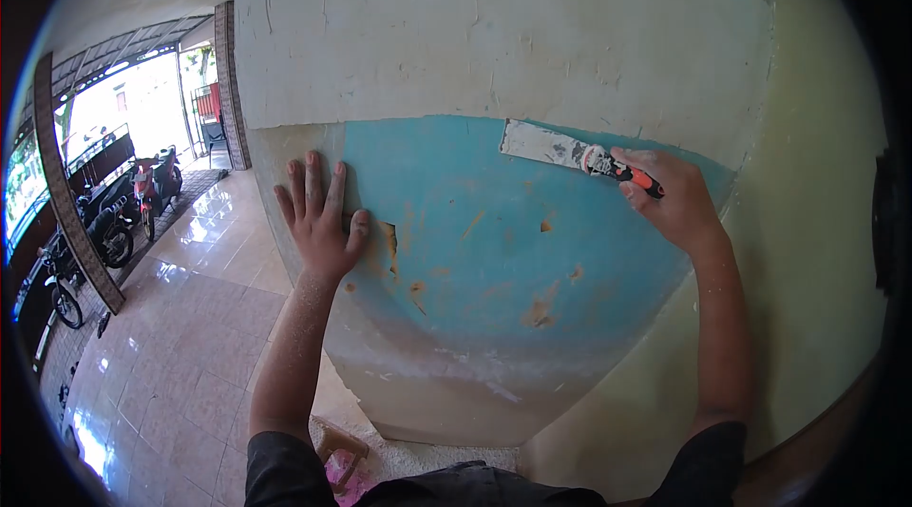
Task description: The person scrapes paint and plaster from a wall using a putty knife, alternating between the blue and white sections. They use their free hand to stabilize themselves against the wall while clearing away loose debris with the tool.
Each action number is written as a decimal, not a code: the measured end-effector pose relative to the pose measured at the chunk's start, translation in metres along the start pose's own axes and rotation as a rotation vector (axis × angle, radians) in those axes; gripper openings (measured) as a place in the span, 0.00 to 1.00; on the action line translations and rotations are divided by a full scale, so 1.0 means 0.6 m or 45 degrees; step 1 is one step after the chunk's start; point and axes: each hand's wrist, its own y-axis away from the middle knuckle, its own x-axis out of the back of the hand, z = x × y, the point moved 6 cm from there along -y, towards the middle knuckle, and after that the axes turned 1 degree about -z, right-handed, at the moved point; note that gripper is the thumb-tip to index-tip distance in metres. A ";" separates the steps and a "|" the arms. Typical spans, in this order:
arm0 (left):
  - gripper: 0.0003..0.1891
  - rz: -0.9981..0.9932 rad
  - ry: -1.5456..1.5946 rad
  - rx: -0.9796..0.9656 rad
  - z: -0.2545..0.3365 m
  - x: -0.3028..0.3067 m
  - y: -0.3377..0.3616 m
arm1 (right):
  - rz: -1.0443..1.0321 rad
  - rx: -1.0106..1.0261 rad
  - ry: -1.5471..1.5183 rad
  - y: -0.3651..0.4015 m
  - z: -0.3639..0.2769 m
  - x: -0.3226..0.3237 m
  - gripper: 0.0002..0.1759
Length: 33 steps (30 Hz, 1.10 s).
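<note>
My right hand (pixel 673 200) is closed around the black and orange handle of a putty knife (pixel 549 144). Its wide, whitish blade lies at the upper edge of a turquoise painted patch (pixel 456 212) on the wall. Above that edge the wall (pixel 494 32) has a pale grey-white coat with scratches and small ridges. My left hand (pixel 323 222) rests flat with spread fingers on the left side of the wall, holding nothing. Chipped brown spots (pixel 541 307) mark the turquoise area, and one dark gash (pixel 390 246) sits just right of my left thumb.
To the left stretches a shiny tiled floor (pixel 180 345), with motorcycles (pixel 114 212) parked beyond a pillar (pixel 76 184). A yellowish side wall (pixel 807 250) meets the work surface on the right. Near my feet lie a pink bag (pixel 347 478) and a speckled whitish floor strip (pixel 427 458).
</note>
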 end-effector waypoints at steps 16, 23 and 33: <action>0.34 0.001 0.017 -0.003 0.024 -0.005 -0.002 | -0.018 0.046 0.020 -0.022 -0.006 0.000 0.22; 0.33 0.010 0.032 0.001 0.034 -0.007 -0.004 | -0.013 0.062 0.014 -0.024 0.000 -0.007 0.23; 0.34 -0.022 -0.018 -0.035 0.028 -0.007 -0.009 | -0.013 0.080 0.012 -0.045 -0.019 -0.027 0.24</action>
